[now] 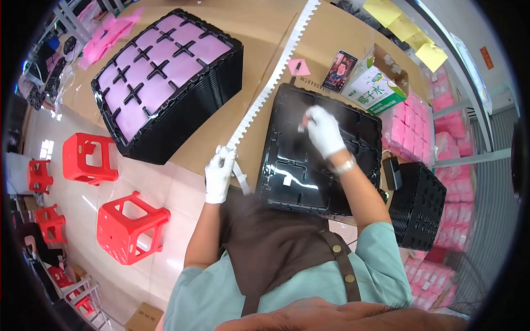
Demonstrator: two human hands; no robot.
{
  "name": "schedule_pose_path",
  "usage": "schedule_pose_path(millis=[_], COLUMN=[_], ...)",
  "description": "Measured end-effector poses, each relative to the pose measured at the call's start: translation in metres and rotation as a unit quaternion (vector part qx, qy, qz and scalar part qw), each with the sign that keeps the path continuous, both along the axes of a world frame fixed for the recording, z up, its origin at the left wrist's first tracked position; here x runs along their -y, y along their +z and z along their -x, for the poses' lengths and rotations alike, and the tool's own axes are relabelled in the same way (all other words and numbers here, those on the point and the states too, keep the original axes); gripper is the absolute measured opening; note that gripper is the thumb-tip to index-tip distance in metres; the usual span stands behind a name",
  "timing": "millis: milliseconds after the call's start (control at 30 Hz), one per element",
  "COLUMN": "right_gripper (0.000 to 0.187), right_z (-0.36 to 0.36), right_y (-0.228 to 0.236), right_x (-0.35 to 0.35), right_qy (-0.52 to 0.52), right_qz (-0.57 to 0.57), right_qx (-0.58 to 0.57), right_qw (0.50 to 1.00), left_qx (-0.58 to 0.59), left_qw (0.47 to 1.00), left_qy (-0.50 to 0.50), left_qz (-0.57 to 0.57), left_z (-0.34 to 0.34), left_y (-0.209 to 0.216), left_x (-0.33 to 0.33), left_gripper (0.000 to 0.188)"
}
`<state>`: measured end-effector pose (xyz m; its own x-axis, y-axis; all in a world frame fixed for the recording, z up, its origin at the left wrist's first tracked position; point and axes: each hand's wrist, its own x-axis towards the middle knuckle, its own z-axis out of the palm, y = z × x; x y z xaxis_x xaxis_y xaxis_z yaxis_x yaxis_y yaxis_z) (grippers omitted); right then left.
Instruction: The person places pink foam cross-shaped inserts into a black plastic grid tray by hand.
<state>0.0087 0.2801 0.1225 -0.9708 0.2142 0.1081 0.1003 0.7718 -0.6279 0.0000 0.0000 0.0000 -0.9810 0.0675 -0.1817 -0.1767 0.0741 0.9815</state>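
One gloved left hand (218, 176) pinches a toothed white strip (270, 87), perhaps to steady it; over the black plastic tray (306, 160), the right hand (324, 133) blurs, its grip impossible to tell

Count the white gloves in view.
2. One is on the left hand, by the white toothed strip; the other is on the right hand, over the black tray. Others could be hidden in the background clutter.
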Motion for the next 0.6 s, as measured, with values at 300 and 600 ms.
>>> schedule_pose_path(millis=[300, 600], right_gripper=[0.008, 0.01], right_z=[-0.094, -0.092], right_y=[0.004, 0.004], right_x=[0.062, 0.064], right_qy=[0.116, 0.075], right_qz=[-0.192, -0.011], right_qx=[0.095, 0.16], right_qw=[0.97, 0.984], left_qx=[0.022, 0.02], left_qw=[0.999, 1.0], left_qy=[-0.024, -0.02], left_qz=[0.009, -0.01], left_z=[-0.003, -0.007], left_y=[0.004, 0.006], left_x=[0.0, 0.002], left_gripper=[0.018, 0.017])
